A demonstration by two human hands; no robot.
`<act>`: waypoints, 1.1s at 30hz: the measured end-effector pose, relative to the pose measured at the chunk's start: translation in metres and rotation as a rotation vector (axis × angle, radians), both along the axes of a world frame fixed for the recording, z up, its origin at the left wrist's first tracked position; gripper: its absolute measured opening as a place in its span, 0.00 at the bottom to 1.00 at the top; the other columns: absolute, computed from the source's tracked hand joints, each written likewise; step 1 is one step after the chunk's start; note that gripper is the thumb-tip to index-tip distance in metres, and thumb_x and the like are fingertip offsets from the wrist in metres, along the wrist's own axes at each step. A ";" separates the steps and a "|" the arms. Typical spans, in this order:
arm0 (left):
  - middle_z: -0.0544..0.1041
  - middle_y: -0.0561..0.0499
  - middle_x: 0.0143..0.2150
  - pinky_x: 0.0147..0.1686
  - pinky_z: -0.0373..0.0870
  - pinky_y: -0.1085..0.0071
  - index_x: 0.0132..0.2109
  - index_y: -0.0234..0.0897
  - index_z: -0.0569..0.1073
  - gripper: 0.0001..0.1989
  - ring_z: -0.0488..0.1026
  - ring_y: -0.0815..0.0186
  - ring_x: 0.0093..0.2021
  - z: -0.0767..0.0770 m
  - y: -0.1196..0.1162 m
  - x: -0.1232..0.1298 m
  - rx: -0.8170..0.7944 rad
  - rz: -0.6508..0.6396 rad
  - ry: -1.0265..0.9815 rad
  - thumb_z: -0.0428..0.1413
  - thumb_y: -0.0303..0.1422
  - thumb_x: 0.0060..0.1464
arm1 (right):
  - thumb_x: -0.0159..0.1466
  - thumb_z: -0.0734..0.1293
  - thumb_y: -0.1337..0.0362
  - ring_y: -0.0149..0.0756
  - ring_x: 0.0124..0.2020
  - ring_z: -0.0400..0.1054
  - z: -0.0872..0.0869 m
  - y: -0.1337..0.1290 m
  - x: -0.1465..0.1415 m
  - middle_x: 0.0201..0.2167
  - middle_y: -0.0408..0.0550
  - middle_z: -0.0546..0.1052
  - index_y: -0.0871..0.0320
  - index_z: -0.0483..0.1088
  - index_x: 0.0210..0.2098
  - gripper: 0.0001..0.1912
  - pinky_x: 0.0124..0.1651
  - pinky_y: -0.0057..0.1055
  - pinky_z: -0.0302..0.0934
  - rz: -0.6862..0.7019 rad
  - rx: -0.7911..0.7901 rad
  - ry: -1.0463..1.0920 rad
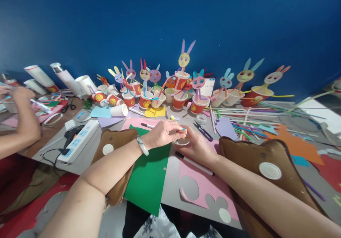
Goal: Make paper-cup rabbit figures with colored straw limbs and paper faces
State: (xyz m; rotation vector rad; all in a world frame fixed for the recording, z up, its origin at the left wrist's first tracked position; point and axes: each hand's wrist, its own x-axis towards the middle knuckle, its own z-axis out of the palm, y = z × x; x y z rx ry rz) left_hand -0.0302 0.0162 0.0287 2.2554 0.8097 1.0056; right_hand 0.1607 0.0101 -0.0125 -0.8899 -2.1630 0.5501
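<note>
In the head view my right hand point(199, 145) is curled around a paper cup, whose white rim point(182, 141) faces up toward me. Much of the cup is hidden by my fingers. My left hand point(163, 133), with a bangle at the wrist, is closed in a pinch right over the cup's opening. A small blue and orange bit point(183, 130) shows at its fingertips, too small to name. Under my hands lie a green paper sheet point(149, 170) and a pink sheet point(207, 184) with holes cut out. A marker point(194, 163) rests just below my right hand.
Rabbit-faced paper cups point(199, 103) stand in rows by the blue wall. Scissors point(204, 131) lie behind my right hand. Pipe cleaners point(247, 121) are heaped to the right. Brown cushions point(270, 170) flank the sheets. A power strip point(80, 142) and another person's arm point(23, 121) are left.
</note>
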 end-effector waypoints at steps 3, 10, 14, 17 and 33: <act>0.76 0.45 0.40 0.44 0.70 0.69 0.36 0.34 0.78 0.11 0.74 0.65 0.42 0.001 0.001 0.000 0.006 0.019 -0.039 0.57 0.38 0.60 | 0.57 0.72 0.64 0.44 0.43 0.75 -0.002 0.001 0.001 0.47 0.53 0.76 0.54 0.61 0.56 0.29 0.41 0.36 0.70 -0.032 -0.011 0.027; 0.74 0.43 0.48 0.52 0.70 0.63 0.37 0.35 0.79 0.11 0.73 0.62 0.50 0.000 0.005 -0.003 -0.060 0.050 -0.074 0.58 0.38 0.59 | 0.58 0.71 0.63 0.50 0.53 0.71 -0.006 -0.003 0.001 0.55 0.56 0.73 0.53 0.59 0.59 0.32 0.50 0.43 0.68 -0.059 0.080 0.046; 0.75 0.42 0.50 0.53 0.70 0.63 0.36 0.35 0.79 0.10 0.73 0.60 0.52 0.000 0.004 -0.006 -0.119 0.018 -0.075 0.59 0.38 0.59 | 0.58 0.70 0.63 0.53 0.53 0.71 -0.009 -0.004 0.004 0.55 0.59 0.72 0.53 0.55 0.62 0.35 0.50 0.46 0.69 -0.024 0.122 -0.001; 0.75 0.42 0.50 0.52 0.71 0.63 0.37 0.35 0.79 0.10 0.73 0.59 0.53 0.001 0.003 -0.006 -0.124 -0.010 -0.079 0.58 0.37 0.59 | 0.58 0.70 0.63 0.53 0.54 0.71 -0.010 -0.003 0.006 0.55 0.58 0.72 0.52 0.53 0.63 0.36 0.50 0.47 0.69 -0.013 0.129 -0.012; 0.78 0.42 0.48 0.52 0.70 0.66 0.37 0.34 0.79 0.10 0.75 0.61 0.51 -0.001 0.008 -0.004 -0.184 0.047 -0.137 0.58 0.37 0.60 | 0.60 0.71 0.59 0.50 0.53 0.71 -0.008 0.001 0.007 0.55 0.58 0.72 0.52 0.57 0.61 0.33 0.53 0.46 0.68 -0.081 -0.007 0.132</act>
